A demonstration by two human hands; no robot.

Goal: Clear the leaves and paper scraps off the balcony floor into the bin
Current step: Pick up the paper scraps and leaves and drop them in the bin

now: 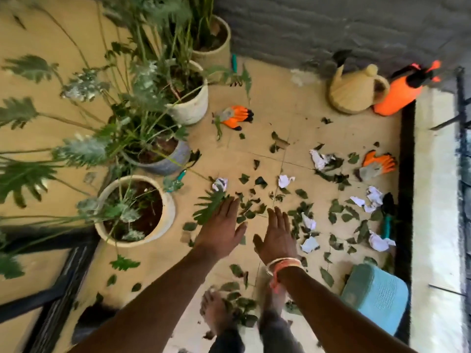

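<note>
Beige floor tiles [293, 103] are seen from above, bounded on the far side by a grey wall [331, 26]. Four potted plants are lined along the left, the nearest in a cream pot [168, 215]. Both arms are stretched forward side by side over the middle of the floor. The left hand [221, 225] and the right hand [277, 235] are held flat, palms down, fingers straight, with nothing gripped; whether the tiles are touched cannot be told. A light blue bin [374, 296] is set at the lower right. A tan watering can [354, 90] and an orange sprayer [397, 93] are stood just beside each other by the wall. Two orange gloves [237, 115] are laid well apart. Green leaves [336, 207] are scattered across the centre and right of the floor, with crumpled white paper scraps [319, 159] mixed among them.
</note>
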